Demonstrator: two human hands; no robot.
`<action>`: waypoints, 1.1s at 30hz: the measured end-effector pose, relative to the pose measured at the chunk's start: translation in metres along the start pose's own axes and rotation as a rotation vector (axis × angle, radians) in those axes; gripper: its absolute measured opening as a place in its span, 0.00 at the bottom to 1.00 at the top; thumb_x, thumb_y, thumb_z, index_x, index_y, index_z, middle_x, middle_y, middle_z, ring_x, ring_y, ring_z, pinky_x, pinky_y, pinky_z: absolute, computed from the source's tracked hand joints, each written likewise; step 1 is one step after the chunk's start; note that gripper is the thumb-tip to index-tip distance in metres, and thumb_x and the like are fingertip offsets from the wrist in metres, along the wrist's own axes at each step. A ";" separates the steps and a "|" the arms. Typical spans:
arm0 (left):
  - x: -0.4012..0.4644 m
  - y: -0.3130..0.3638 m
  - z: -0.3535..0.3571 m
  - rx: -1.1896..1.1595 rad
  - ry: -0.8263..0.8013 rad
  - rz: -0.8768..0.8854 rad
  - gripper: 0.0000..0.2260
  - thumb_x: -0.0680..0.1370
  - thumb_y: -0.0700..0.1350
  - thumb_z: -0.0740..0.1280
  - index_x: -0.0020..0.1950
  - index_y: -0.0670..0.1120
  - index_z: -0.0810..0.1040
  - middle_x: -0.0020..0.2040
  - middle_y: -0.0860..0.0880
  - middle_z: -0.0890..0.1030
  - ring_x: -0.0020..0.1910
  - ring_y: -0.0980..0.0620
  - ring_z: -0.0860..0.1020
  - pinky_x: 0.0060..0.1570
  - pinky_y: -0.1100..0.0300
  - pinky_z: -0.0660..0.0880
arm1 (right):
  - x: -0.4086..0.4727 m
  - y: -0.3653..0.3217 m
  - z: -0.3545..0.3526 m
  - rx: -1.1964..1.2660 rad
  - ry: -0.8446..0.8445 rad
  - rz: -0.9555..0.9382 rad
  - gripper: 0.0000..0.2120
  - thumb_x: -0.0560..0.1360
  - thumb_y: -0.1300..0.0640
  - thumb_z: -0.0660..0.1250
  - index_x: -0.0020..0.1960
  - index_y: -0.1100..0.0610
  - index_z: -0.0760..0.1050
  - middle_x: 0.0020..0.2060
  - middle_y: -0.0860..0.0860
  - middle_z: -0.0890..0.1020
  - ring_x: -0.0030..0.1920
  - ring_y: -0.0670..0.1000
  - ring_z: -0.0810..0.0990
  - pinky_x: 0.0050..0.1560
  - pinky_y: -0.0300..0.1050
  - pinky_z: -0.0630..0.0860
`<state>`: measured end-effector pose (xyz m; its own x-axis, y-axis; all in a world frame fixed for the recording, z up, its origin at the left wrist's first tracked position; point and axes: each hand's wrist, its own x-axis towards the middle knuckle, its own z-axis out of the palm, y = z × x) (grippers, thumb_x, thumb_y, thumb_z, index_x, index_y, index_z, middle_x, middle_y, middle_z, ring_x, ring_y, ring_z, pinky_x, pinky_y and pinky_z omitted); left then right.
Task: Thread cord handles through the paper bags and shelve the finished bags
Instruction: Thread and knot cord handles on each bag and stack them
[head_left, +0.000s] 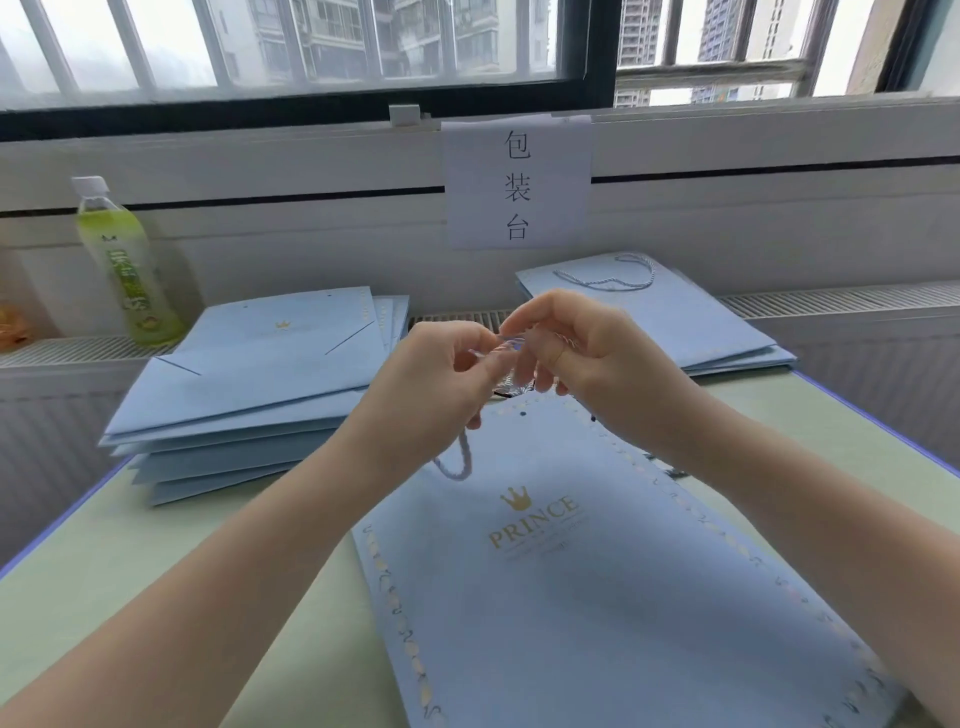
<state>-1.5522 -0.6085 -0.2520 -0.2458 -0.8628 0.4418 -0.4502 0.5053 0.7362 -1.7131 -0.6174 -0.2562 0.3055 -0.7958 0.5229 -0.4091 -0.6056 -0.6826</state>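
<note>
Writing: gold crown and "PRINCE" on the flat pale-blue paper bag; sign taped to the wall reads 包装台.
Cord: twisted pale cord, a loop hanging onto the bag's top end.
Hands: left hand and right hand raised over the bag's top edge, fingertips pinching the cord between them.
Left stack: unthreaded bags, smooth, folded flat.
Right stack: bags with cord handles.
Surface: pale green surface, blue edge.
Bottle: green drink bottle, white cap, on the radiator ledge; label too blurred to read.
</note>
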 end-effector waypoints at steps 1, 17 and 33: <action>0.001 -0.003 0.000 0.004 0.025 -0.001 0.08 0.79 0.41 0.64 0.41 0.44 0.79 0.21 0.56 0.70 0.22 0.57 0.68 0.29 0.66 0.68 | 0.000 0.003 -0.001 -0.134 0.002 0.002 0.07 0.80 0.61 0.58 0.49 0.54 0.74 0.35 0.47 0.80 0.34 0.45 0.75 0.36 0.40 0.72; -0.001 -0.043 0.023 0.523 -0.112 -0.156 0.15 0.78 0.48 0.65 0.64 0.47 0.74 0.62 0.47 0.76 0.63 0.48 0.72 0.59 0.59 0.66 | 0.005 0.011 -0.007 0.138 -0.134 0.385 0.22 0.71 0.76 0.51 0.49 0.60 0.79 0.44 0.54 0.83 0.39 0.48 0.80 0.41 0.37 0.74; 0.004 -0.041 0.008 0.439 -0.021 -0.172 0.09 0.76 0.53 0.66 0.42 0.50 0.72 0.34 0.56 0.70 0.37 0.52 0.69 0.38 0.58 0.64 | 0.001 0.019 0.006 -0.090 -0.199 0.182 0.08 0.78 0.63 0.62 0.48 0.55 0.79 0.37 0.50 0.82 0.31 0.41 0.75 0.33 0.31 0.70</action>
<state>-1.5414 -0.6329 -0.2841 -0.1512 -0.9358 0.3185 -0.8052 0.3035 0.5094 -1.7156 -0.6303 -0.2717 0.3791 -0.8822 0.2791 -0.5444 -0.4566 -0.7037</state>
